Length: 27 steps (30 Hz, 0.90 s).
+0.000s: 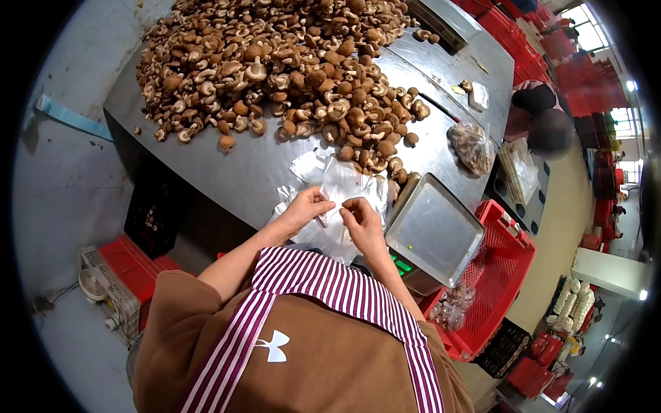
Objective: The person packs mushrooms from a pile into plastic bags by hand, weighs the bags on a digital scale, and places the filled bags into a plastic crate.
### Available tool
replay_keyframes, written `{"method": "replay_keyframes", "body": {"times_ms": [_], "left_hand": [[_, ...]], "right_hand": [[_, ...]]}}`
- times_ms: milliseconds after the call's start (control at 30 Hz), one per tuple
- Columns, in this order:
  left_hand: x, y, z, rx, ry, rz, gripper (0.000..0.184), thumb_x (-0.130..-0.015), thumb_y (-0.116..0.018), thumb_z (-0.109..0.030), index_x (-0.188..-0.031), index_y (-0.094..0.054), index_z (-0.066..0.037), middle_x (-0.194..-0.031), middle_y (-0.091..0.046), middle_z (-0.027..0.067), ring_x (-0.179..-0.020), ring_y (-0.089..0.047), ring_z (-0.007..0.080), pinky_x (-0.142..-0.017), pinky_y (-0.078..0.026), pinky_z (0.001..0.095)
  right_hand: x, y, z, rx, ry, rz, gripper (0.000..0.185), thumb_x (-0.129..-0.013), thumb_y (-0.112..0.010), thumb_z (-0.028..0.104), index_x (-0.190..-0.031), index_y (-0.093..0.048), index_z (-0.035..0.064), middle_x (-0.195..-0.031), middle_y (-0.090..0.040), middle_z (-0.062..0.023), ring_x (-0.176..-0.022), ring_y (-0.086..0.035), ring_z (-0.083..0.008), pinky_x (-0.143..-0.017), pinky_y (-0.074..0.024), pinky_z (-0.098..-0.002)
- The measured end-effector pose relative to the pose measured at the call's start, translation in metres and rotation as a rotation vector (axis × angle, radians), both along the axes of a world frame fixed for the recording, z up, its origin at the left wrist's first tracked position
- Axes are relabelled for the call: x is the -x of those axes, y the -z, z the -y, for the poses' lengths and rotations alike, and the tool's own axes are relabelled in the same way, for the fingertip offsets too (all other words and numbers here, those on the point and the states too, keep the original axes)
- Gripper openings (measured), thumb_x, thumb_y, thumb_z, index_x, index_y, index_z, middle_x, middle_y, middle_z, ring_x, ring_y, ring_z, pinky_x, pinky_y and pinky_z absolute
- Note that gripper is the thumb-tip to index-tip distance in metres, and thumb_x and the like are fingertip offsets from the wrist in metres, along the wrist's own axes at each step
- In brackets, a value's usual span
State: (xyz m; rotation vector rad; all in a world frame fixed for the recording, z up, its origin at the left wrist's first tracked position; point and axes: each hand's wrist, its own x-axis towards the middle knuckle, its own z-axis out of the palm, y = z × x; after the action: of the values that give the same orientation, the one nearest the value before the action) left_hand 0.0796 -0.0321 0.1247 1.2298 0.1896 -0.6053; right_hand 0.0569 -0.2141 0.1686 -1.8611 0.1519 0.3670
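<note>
My left hand (304,210) pinches the edge of a clear plastic bag (342,180) in front of my body. Close beside it, my right hand (365,226) has its thumb and fingertips closed on the same thin plastic. The bag looks flat, and more crumpled plastic lies under and around both hands. Just beyond the hands spreads a large pile of brown shiitake mushrooms (275,65) on the metal table (206,162). To the right of my right hand stands a scale with a metal tray (435,227) and green lit digits.
A red crate (506,268) at the right holds filled bags (451,306). A bag of mushrooms (471,148) lies on the table's right side, near a stack of flat bags (520,172). Another person (540,113) is at the far right. A red crate (131,268) stands lower left.
</note>
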Motion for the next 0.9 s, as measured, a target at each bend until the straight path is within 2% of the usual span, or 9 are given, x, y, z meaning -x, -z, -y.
{"method": "replay_keyframes", "body": {"times_ms": [267, 433, 567, 667, 700, 767, 800, 867, 900], "left_hand": [[0.006, -0.017, 0.014, 0.121, 0.001, -0.156, 0.031, -0.097, -0.063, -0.033, -0.086, -0.064, -0.004, -0.069, -0.065, 0.0044, -0.059, -0.063, 0.0109, -0.054, -0.05, 0.025], [0.006, -0.016, 0.016, -0.049, -0.07, -0.058, 0.041, -0.094, -0.068, -0.037, -0.073, -0.067, -0.002, -0.065, -0.062, 0.0023, -0.057, -0.061, 0.0109, -0.054, -0.05, 0.0257], [0.009, -0.006, 0.003, -0.061, -0.112, -0.049, 0.043, -0.09, -0.072, -0.04, -0.069, -0.066, -0.003, -0.062, -0.06, 0.001, -0.055, -0.059, 0.0099, -0.052, -0.046, 0.0239], [0.009, -0.001, -0.003, -0.104, -0.125, -0.047, 0.04, -0.091, -0.072, -0.035, -0.067, -0.065, -0.003, -0.061, -0.061, 0.0024, -0.05, -0.057, 0.0101, -0.049, -0.045, 0.0248], [0.008, 0.0, -0.011, -0.306, -0.042, -0.053, 0.037, -0.091, -0.071, -0.027, -0.065, -0.063, -0.002, -0.061, -0.062, 0.0046, -0.048, -0.057, 0.0114, -0.047, -0.047, 0.0281], [0.01, 0.018, -0.03, -0.385, -0.112, -0.082, 0.038, -0.091, -0.071, -0.026, -0.065, -0.063, 0.0, -0.058, -0.061, 0.0048, -0.046, -0.056, 0.0115, -0.047, -0.048, 0.0284], [0.012, 0.032, -0.041, -0.465, -0.177, -0.112, 0.038, -0.091, -0.071, -0.025, -0.064, -0.064, 0.001, -0.054, -0.061, 0.0049, -0.044, -0.055, 0.0116, -0.047, -0.049, 0.0286], [0.018, 0.088, -0.08, -0.506, -0.139, -0.187, 0.031, -0.088, -0.073, -0.026, -0.08, -0.067, 0.003, -0.07, -0.065, 0.0101, -0.057, -0.061, 0.0154, -0.058, -0.053, 0.0315], [0.018, 0.103, -0.092, -0.548, -0.094, -0.262, 0.034, -0.086, -0.075, -0.027, -0.095, -0.069, 0.005, -0.085, -0.07, 0.0153, -0.07, -0.068, 0.0192, -0.069, -0.056, 0.0344]], "right_hand": [[0.004, -0.008, -0.013, -0.216, -0.013, -0.232, 0.026, -0.093, -0.068, 0.014, -0.111, -0.057, -0.0003, -0.088, -0.066, -0.0064, -0.079, -0.061, -0.0119, -0.071, -0.0494, -0.0258], [0.004, -0.002, -0.014, -0.136, -0.024, -0.092, 0.01, -0.093, -0.065, 0.009, -0.091, -0.061, -0.0004, -0.084, -0.063, -0.0024, -0.076, -0.057, -0.01, -0.071, -0.0456, -0.0258], [0.002, 0.015, -0.002, -0.335, 0.13, -0.095, 0.007, -0.095, -0.061, 0.009, -0.094, -0.062, 0.0019, -0.088, -0.064, -0.001, -0.08, -0.056, -0.0093, -0.075, -0.044, -0.0239], [-0.002, 0.004, 0.007, -0.468, 0.206, -0.117, 0.009, -0.097, -0.059, 0.012, -0.099, -0.061, 0.0032, -0.092, -0.067, -0.0057, -0.086, -0.061, -0.0153, -0.082, -0.0481, -0.0274], [-0.005, -0.001, 0.015, -0.467, 0.203, -0.115, 0.009, -0.097, -0.059, 0.012, -0.099, -0.061, 0.0032, -0.092, -0.067, -0.0057, -0.086, -0.061, -0.0153, -0.082, -0.0481, -0.0274], [-0.012, -0.011, 0.031, -1.136, 0.357, -0.282, 0.008, -0.098, -0.058, 0.017, -0.102, -0.059, 0.0093, -0.092, -0.068, -0.0081, -0.085, -0.065, -0.0232, -0.085, -0.0536, -0.0391], [-0.013, -0.016, 0.031, -1.228, 0.508, -0.25, 0.013, -0.099, -0.057, 0.021, -0.099, -0.058, 0.0082, -0.087, -0.066, -0.0059, -0.073, -0.063, -0.0166, -0.062, -0.0499, -0.0247], [-0.018, -0.025, 0.049, -1.401, 0.334, -0.194, 0.014, -0.1, -0.056, 0.022, -0.097, -0.057, 0.0082, -0.078, -0.06, -0.0017, -0.064, -0.056, -0.0091, -0.054, -0.0433, -0.0206], [-0.018, -0.033, 0.043, -1.071, 0.397, -0.18, 0.015, -0.101, -0.055, 0.022, -0.095, -0.055, 0.0081, -0.071, -0.054, 0.001, -0.054, -0.046, -0.0045, -0.046, -0.0349, -0.0199]]}}
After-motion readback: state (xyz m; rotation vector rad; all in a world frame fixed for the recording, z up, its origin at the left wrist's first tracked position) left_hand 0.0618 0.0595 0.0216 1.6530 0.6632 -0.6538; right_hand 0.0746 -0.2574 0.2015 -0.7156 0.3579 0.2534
